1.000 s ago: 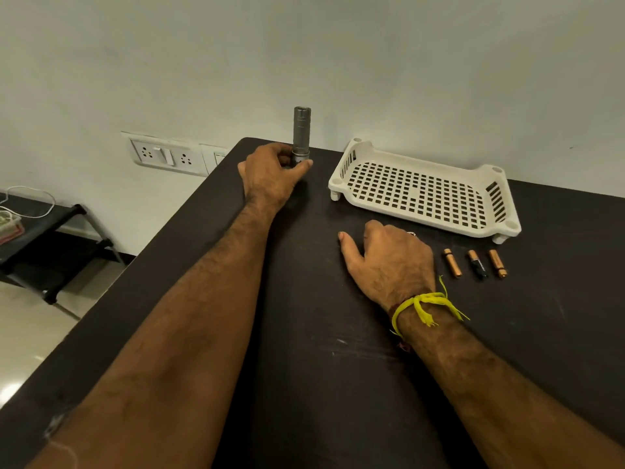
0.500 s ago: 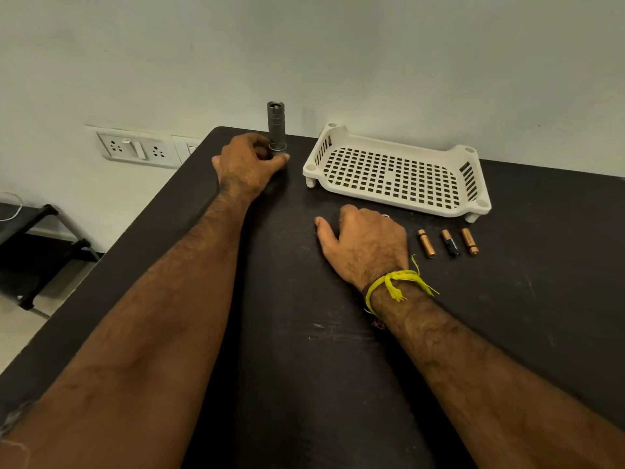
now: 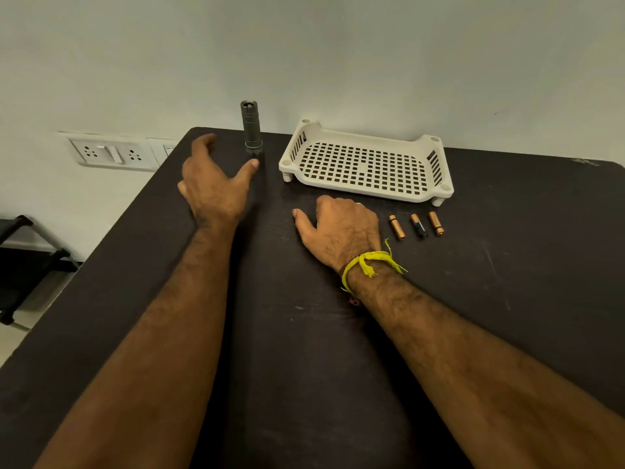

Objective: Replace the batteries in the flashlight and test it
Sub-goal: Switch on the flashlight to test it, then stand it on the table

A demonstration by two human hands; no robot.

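A grey metal flashlight (image 3: 250, 126) stands upright near the far edge of the black table (image 3: 304, 350). My left hand (image 3: 213, 184) is just in front of it and to its left, fingers spread, thumb tip close to the flashlight's base, holding nothing. My right hand (image 3: 338, 231) rests palm down on the table, fingers partly curled, a yellow thread tied at the wrist. Three small batteries (image 3: 417, 225) lie side by side right of that hand: two copper-coloured, the middle one black and copper.
A cream perforated plastic tray (image 3: 367, 165) stands at the back, right of the flashlight. Wall sockets (image 3: 111, 154) sit on the wall left of the table. A dark low stand (image 3: 20, 265) is on the floor at far left.
My left hand has let go of the flashlight's base and drawn back a little, fingers opening. The flashlight stays upright. My right hand has kept its place on the table.
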